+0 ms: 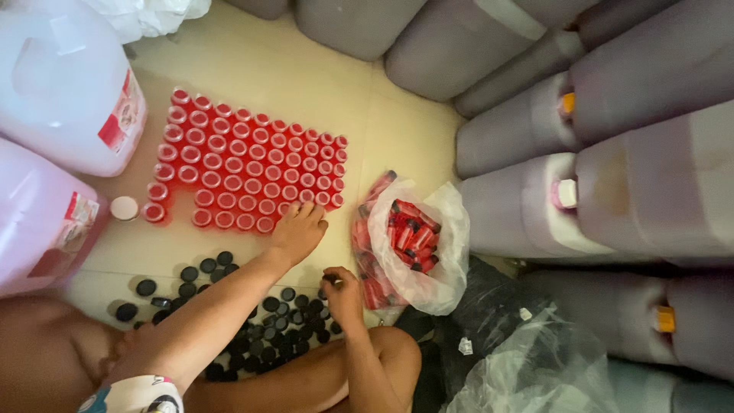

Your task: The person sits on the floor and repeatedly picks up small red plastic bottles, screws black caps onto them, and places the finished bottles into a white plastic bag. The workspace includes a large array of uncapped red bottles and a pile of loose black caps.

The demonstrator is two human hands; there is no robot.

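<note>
Left hand (297, 233) lies spread, fingertips on the front row of open red bottles (248, 164); right hand (342, 294) pinches a black cap (329, 280) above the cap pile (283, 325)

Small red plastic bottles (248, 164), uncapped, standing upright in tight rows on the pale tiled floor, nearest row touched by fingertips. Round black plastic caps (287, 321) scattered loose nearer the knees, one pinched between fingers. More red bottles lying jumbled inside a clear plastic bag (428, 252) just right of the rows.
</note>
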